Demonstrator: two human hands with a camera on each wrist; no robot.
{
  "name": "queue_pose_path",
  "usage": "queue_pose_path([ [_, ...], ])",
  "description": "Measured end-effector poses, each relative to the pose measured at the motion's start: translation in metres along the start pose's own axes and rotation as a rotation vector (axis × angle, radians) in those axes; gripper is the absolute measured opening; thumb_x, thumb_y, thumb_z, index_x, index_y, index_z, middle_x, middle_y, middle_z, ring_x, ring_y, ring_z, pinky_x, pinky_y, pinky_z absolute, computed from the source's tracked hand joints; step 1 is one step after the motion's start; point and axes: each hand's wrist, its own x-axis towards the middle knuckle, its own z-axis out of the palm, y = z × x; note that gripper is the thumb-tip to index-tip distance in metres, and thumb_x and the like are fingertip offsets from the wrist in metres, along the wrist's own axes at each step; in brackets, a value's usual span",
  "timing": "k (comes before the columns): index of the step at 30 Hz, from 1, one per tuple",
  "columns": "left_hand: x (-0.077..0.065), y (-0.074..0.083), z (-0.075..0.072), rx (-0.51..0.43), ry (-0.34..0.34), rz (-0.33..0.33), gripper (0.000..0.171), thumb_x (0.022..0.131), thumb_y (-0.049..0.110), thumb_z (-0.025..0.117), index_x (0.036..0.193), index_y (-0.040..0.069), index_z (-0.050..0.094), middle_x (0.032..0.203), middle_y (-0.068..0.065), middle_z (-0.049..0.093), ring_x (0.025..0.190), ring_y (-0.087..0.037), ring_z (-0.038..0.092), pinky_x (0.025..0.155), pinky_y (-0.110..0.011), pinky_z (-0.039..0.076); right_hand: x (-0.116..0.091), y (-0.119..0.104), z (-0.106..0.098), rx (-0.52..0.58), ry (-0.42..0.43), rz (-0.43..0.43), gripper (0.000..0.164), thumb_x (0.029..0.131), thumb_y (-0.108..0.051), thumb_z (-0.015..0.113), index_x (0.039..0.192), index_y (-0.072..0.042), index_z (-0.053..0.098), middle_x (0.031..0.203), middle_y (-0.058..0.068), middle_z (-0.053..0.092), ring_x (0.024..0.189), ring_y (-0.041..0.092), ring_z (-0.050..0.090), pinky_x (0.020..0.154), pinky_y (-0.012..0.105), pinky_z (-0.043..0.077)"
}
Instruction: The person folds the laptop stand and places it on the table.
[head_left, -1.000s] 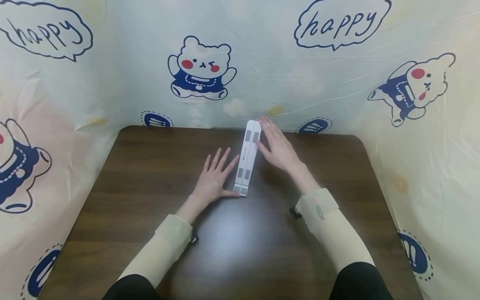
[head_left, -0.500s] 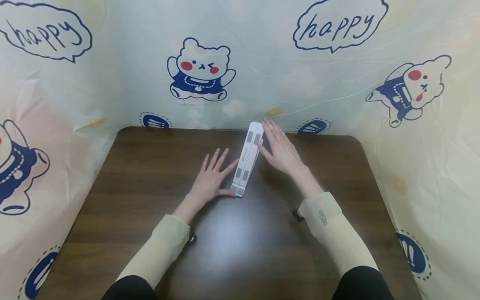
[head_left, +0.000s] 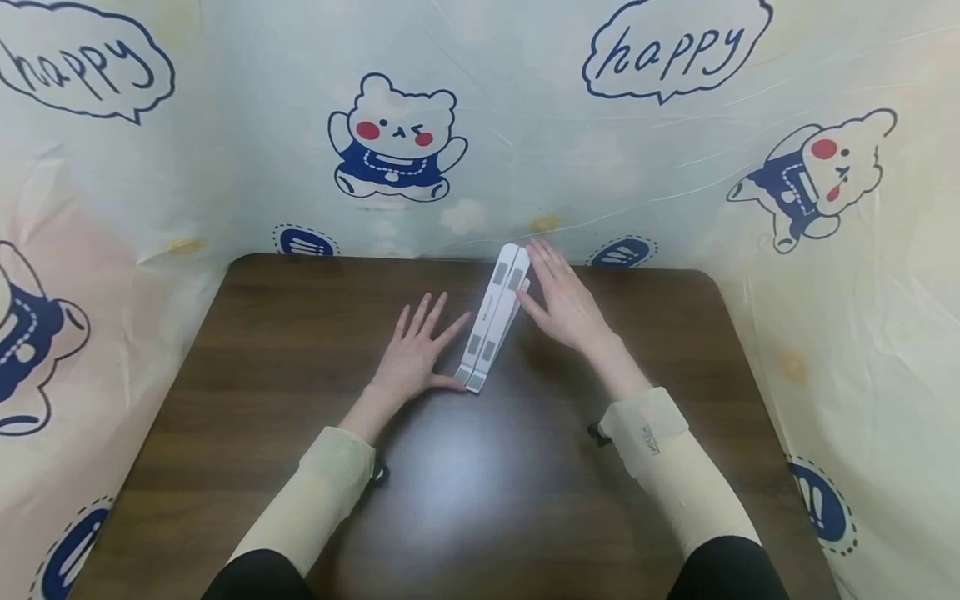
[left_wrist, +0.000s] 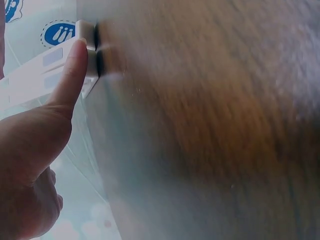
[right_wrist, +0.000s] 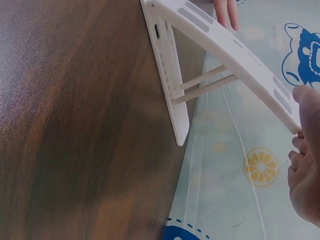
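A white folding laptop stand (head_left: pixel 492 312) with grey pads stands on the table, slanting away to the right. In the right wrist view its upper arms (right_wrist: pixel 237 55) are raised off the base (right_wrist: pixel 167 80), with two thin struts between them. My right hand (head_left: pixel 567 304) holds the raised far end, thumb on top and fingers underneath. My left hand (head_left: pixel 405 362) has its fingers spread at the stand's left side. In the left wrist view its straight thumb (left_wrist: pixel 74 70) lies against the near, hinged end.
The brown wooden table (head_left: pixel 300 333) lies beneath both hands. A pale patterned cloth (head_left: pixel 525 150) with bears and lettering hangs behind the table and on both sides. Black sleeves and light cuffs cover the arms.
The stand's raised arms have lifted further from the base, and its near end has shifted left. My left hand has moved slightly left; my right has drifted slightly right.
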Motion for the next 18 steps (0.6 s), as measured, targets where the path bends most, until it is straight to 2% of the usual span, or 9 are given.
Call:
queue_pose_path([
  [8,-0.002,-0.009,-0.004,-0.018,0.008,-0.015,0.131,0.073,0.081,0.086,0.177,0.036,0.019,0.188,-0.015,-0.001,0.174,-0.043,0.000,0.141,-0.067,0.007,-0.007,-0.002,-0.004,-0.008,0.003,0.001,0.077,0.110,-0.033,0.064,0.170,0.003,0.032,0.181,0.022,0.030,0.170,0.040,0.028,0.141,0.053,0.025],
  [12,-0.005,-0.014,-0.006,-0.007,0.018,-0.044,0.134,0.072,0.079,0.088,0.178,0.032,0.020,0.187,-0.017,0.001,0.174,-0.044,0.001,0.140,-0.068,0.008,-0.010,-0.003,-0.003,-0.004,0.012,0.010,0.076,0.110,-0.034,0.064,0.170,0.003,0.033,0.181,0.021,0.030,0.169,0.041,0.029,0.140,0.054,0.025],
  [18,-0.012,-0.008,-0.004,-0.012,-0.012,-0.088,0.127,0.085,0.076,0.080,0.179,0.024,0.013,0.187,-0.018,-0.001,0.175,-0.041,-0.001,0.141,-0.066,0.007,-0.012,-0.004,-0.002,-0.029,0.015,0.017,0.079,0.110,-0.037,0.064,0.171,0.002,0.032,0.182,0.019,0.029,0.171,0.039,0.026,0.141,0.052,0.024],
])
